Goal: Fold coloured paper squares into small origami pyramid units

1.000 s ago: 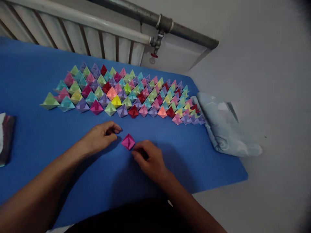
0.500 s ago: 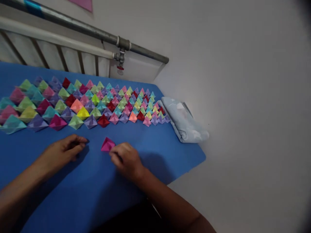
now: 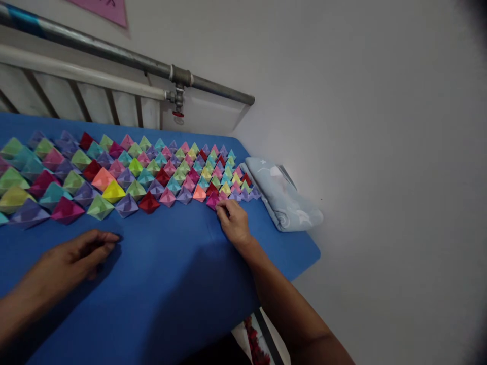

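While the right hand (image 3: 234, 220) is pinching the magenta paper boat (image 3: 212, 199) between thumb and fingertips, the boat is sitting at the near edge of the rows of folded paper boats (image 3: 136, 190), toward their right end. It is resting just beside the orange boat (image 3: 199, 192), with a dark red one (image 3: 212, 189) lying right behind it, and the hand is partly covering a pink boat (image 3: 223, 195) on its other side. Purple boats (image 3: 235, 195) are filling the corner beyond the fingers, and a folded light-blue cloth (image 3: 281, 195) is lying close against that end of the rows, bounding them on the right. The left hand (image 3: 81, 256) is hovering or resting low over the blue tabletop (image 3: 152, 284), which of the two being hard to tell; its fingers are curling loosely toward the thumb and holding nothing visible, well apart from the magenta boat. Behind the rows, a white radiator (image 3: 91, 101) is standing along the far edge, with a metal pipe (image 3: 114, 55) running above it and a red-handled valve (image 3: 178, 101) hanging from the pipe. A pink paper (image 3: 108, 9) is showing on the wall.
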A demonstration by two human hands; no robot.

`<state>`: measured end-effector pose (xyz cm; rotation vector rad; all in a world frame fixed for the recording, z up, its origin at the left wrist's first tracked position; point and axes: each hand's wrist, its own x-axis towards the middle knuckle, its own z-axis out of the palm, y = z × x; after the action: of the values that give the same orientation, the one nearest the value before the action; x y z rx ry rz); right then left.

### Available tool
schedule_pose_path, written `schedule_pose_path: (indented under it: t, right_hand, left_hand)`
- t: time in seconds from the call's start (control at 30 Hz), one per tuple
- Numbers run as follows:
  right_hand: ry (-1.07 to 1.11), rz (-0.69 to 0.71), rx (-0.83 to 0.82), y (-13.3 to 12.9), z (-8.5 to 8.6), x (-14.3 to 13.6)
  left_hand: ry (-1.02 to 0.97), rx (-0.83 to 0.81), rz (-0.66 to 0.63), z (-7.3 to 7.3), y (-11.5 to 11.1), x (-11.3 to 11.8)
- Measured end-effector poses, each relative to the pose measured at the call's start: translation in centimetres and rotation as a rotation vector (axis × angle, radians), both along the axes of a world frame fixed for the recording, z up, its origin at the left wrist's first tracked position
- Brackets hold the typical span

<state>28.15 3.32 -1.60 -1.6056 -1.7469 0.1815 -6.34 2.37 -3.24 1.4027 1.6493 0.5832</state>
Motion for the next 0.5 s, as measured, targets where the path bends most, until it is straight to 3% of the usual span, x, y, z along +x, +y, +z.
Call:
schedule_pose_path:
  t: [0.5]
  right_hand:
    - [-0.019,0.057,-0.030,0.64,-0.57,0.32]
  left_hand:
    - [-0.066,-0.016,0.032,0.62,-0.21,0.22]
